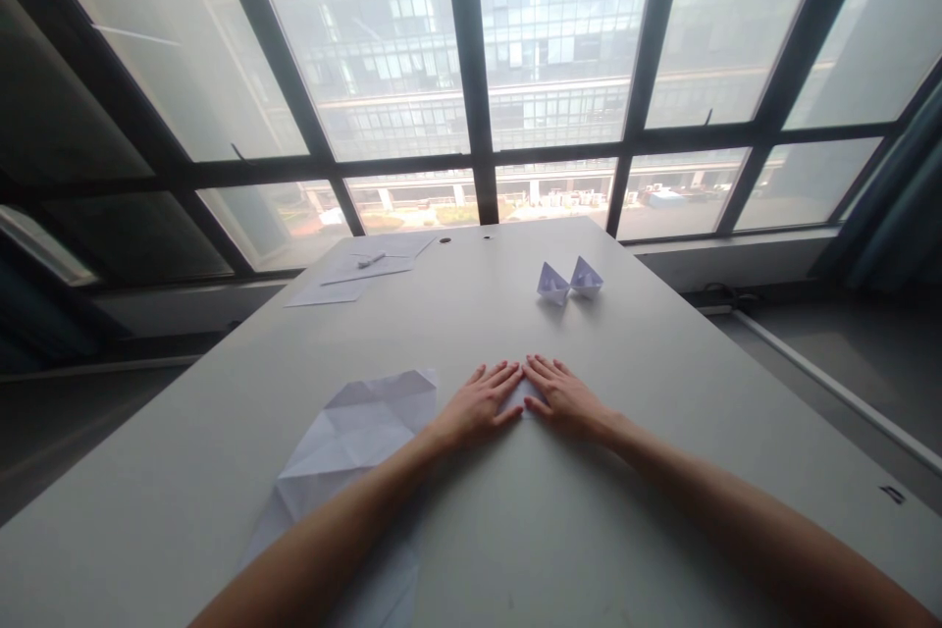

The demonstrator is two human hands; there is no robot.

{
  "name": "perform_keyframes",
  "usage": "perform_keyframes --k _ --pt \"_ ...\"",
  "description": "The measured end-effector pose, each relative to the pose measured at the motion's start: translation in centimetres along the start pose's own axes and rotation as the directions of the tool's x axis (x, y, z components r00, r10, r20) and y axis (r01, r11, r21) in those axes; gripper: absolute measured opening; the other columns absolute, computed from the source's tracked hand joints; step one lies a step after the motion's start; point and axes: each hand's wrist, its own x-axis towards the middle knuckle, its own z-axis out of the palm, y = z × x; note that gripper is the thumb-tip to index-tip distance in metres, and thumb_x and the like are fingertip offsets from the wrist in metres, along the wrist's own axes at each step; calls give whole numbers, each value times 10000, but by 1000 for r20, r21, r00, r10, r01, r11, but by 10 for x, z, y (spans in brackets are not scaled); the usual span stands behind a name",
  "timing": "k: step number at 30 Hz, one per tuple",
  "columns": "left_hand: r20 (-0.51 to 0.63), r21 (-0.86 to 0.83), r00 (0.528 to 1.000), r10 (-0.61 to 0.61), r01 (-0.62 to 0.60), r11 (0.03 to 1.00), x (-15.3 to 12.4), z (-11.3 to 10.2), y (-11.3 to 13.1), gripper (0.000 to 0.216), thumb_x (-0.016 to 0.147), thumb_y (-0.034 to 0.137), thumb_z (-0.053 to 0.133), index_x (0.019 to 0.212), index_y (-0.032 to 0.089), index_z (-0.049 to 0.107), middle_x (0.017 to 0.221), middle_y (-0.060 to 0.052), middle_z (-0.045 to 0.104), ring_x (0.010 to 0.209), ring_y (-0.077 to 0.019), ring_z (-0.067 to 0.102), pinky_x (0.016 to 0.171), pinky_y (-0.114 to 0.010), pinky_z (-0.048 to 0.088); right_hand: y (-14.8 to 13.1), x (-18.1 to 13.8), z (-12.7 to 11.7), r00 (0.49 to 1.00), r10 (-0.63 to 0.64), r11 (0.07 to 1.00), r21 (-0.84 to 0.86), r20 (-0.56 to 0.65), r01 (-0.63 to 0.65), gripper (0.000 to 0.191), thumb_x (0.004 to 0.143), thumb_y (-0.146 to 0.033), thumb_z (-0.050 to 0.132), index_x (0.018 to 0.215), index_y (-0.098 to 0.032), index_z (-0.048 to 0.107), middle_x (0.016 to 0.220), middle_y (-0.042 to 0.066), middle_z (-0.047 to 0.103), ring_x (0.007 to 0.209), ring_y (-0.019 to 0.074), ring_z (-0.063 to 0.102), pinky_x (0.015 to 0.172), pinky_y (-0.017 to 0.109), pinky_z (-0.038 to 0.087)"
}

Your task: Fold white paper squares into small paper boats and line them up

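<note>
A small folded piece of white paper (pixel 523 396) lies flat on the table, mostly covered by my hands. My left hand (pixel 482 402) presses on its left side, fingers stretched out and lying flat. From the right, my right hand (pixel 563 395) rests on the paper in the same way, its fingers spread. The fingertips of both hands nearly meet at the paper's far edge. Beneath and beside my left forearm is a large creased sheet of white paper (pixel 345 442). Farther off, two folded paper boats (pixel 551 285) stand side by side.
The white table (pixel 662 392) reaches toward a large framed window (pixel 551 59). At its far left lie flat paper sheets (pixel 342 267) with a small white object (pixel 370 260) on top. Two round holes pierce the far edge. Curtains hang at both sides.
</note>
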Motion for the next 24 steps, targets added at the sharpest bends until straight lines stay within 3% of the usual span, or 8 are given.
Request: perform_keyframes --k 24 --pt "-3 -5 1000 -7 7 1000 0 0 1 667 1002 600 311 1574 276 195 1607 -34 264 1489 -239 228 1215 -438 157 -2 0 -2 1000 4 1000 3 12 -4 677 971 -460 395 1553 -138 265 1611 123 216 1499 217 163 1221 410 113"
